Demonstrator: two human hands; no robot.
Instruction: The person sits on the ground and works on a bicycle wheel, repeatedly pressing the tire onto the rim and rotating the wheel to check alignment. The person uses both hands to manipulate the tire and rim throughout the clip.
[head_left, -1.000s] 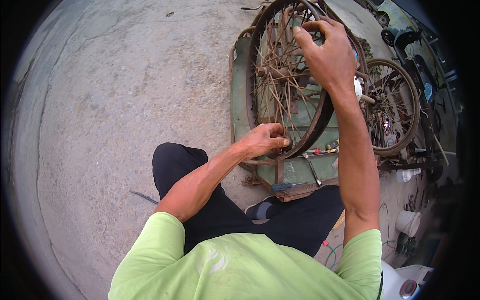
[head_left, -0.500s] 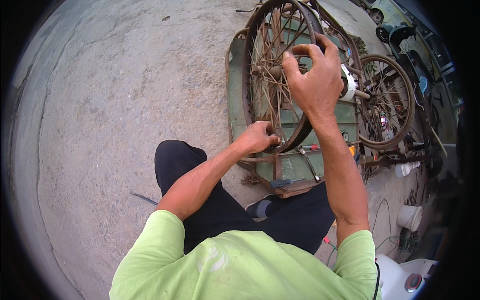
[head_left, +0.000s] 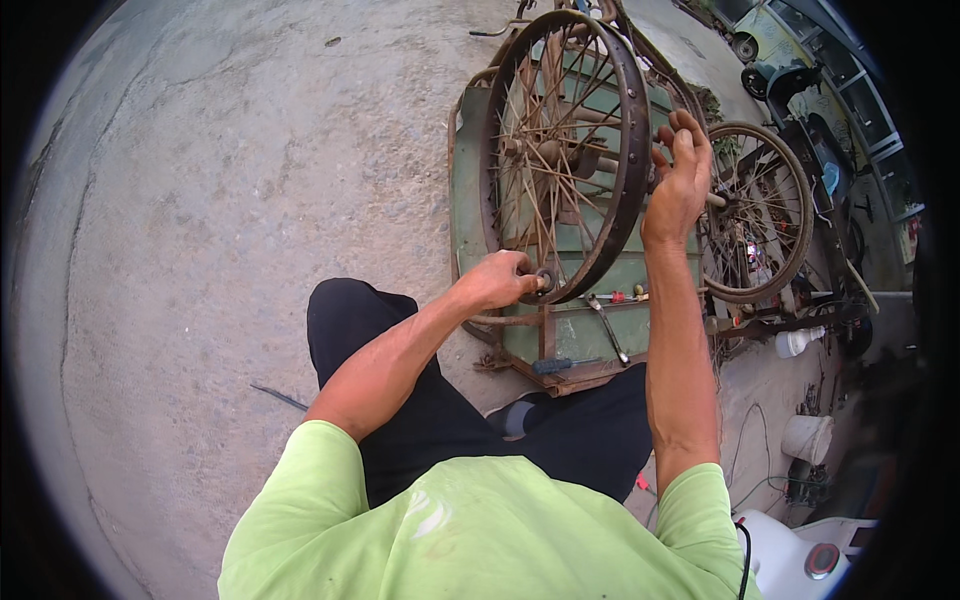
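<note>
A rusty spoked wheel rim [head_left: 628,150] without a tyre stands tilted upright before me, its hub and spokes in view. My left hand [head_left: 500,280] is at the rim's near lower end, thumb and fingers pinched together. A small, round, dark piece [head_left: 545,280] shows at those fingertips; its kind is unclear. Just right of the rim, my right hand [head_left: 682,185] is raised, fingers bent and apart, apparently holding nothing. Beneath the wheel lies a green slatted cart bed [head_left: 590,335].
On the cart bed lie a metal wrench [head_left: 608,328], a red-handled tool [head_left: 628,297] and a dark-handled screwdriver [head_left: 562,366]. Another spoked wheel with a tyre [head_left: 798,240] stands to the right. A white bucket [head_left: 806,438] and cables are farther down that side.
My right hand has moved right, away from in front of the wheel, to beside the rim. My left hand has shifted slightly left at the rim's lower end.
</note>
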